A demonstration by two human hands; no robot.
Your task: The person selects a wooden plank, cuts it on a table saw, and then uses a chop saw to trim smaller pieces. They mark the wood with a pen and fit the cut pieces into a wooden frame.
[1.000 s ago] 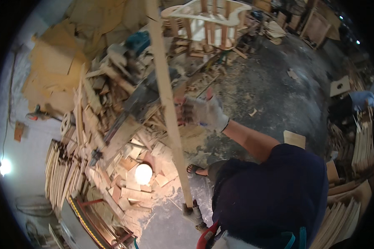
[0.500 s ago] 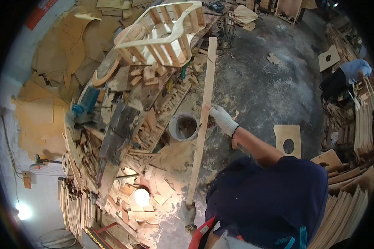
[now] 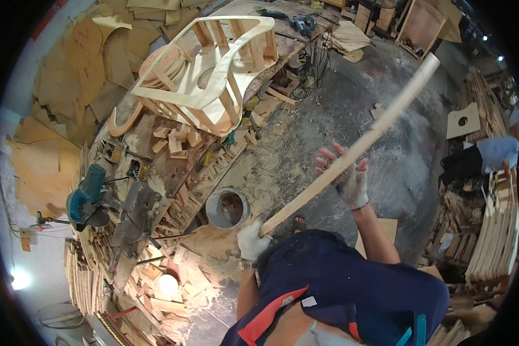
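Observation:
A long pale wooden strip (image 3: pixel 311 191) slants from low centre up to the right, its far end over the floor. My left hand (image 3: pixel 252 242), in a whitish glove, is closed around the near end. Behind the strip, about halfway along, is my right hand (image 3: pixel 354 185). Its glove leaves the fingertips bare, and the fingers are spread with the strip crossing the palm rather than wrapped by them. Left of the strip, on the floor, stands a grey round bucket (image 3: pixel 228 209) with something in the bottom.
On the workbench (image 3: pixel 147 135) at left are a curved wooden frame (image 3: pixel 242 40), a teal power saw (image 3: pixel 89 193) and wood offcuts. A bright lamp (image 3: pixel 168 285) glows among scraps. At far right a person (image 3: pixel 490 157) bends beside stacked boards (image 3: pixel 490 248). Cables (image 3: pixel 317 72) hang by the bench.
The strip has swung from nearly upright to slanting rightward. My left hand rose with its end; my right hand moved right and lower, its fingers spreading. The view shifted too.

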